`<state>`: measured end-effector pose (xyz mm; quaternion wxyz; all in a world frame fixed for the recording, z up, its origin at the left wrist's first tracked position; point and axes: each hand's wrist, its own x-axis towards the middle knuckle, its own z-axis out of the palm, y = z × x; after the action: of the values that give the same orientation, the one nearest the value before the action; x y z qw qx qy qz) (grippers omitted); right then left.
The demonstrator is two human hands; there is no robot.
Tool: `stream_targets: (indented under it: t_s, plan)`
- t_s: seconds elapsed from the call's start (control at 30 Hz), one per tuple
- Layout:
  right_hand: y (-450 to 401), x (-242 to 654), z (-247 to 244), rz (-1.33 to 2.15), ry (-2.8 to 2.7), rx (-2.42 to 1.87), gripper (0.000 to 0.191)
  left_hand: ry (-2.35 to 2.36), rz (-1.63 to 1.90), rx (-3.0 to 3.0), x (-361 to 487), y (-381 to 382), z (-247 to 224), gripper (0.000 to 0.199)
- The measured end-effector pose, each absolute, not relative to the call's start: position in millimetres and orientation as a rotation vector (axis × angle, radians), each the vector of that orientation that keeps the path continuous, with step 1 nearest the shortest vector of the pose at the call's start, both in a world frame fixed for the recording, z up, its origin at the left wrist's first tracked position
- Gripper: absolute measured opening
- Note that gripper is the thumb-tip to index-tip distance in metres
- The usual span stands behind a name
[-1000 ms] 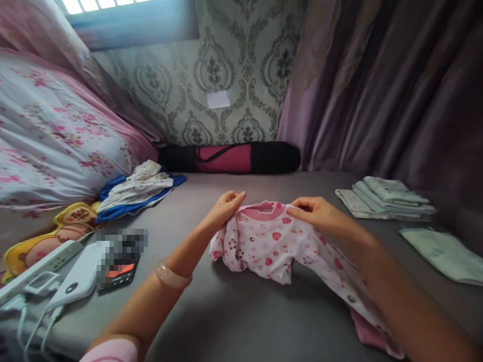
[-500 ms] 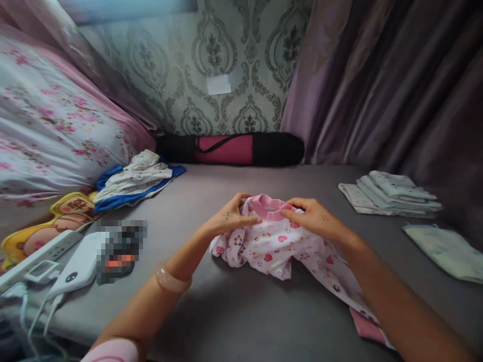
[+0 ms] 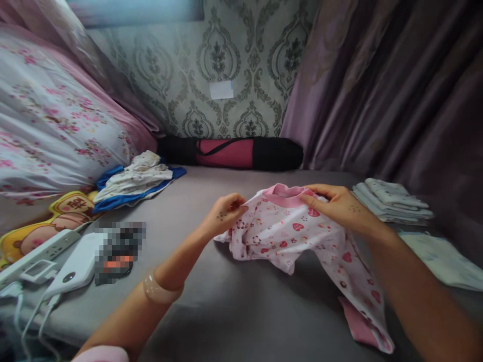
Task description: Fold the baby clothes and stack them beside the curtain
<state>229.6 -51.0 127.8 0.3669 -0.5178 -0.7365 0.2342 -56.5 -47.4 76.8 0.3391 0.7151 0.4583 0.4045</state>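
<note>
A small white long-sleeved shirt (image 3: 279, 229) with pink hearts and flowers hangs between my two hands, its lower part near the grey bed surface. My left hand (image 3: 225, 213) is closed on the cloth at the shirt's left shoulder. With thumb and fingers, my right hand (image 3: 332, 203) pinches the shirt beside its pink collar (image 3: 289, 196), at the right shoulder. One sleeve with a pink cuff (image 3: 360, 324) stretches down toward the lower right. The other sleeve is bunched below my left hand.
Folded cloths (image 3: 392, 201) are stacked at the right, near a pale folded cloth (image 3: 439, 256). Crumpled clothes (image 3: 138, 178) lie at the left. A power strip (image 3: 45, 251) and a white power bank (image 3: 77, 266) with cables sit nearer. A black-and-red long bag (image 3: 226, 152) rests along the wall.
My right hand has moved right with the collar, and my left hand has shifted from the collar out to the shoulder. The shirt is stretched wider and the sleeve hangs further out.
</note>
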Motion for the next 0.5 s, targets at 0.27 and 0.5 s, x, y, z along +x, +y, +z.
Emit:
stream_targets:
  t_s: [0.27, 0.5]
  plan:
    - [-43, 237, 181, 0.23, -2.006, -1.287, 0.032, 1.08, 1.291, 1.942, -68, -32, 158, 0.023]
    - [-45, 233, 251, 0.159, -2.041, -1.233, 0.039, 1.032, 1.206, 2.455, -75, -20, 263, 0.024]
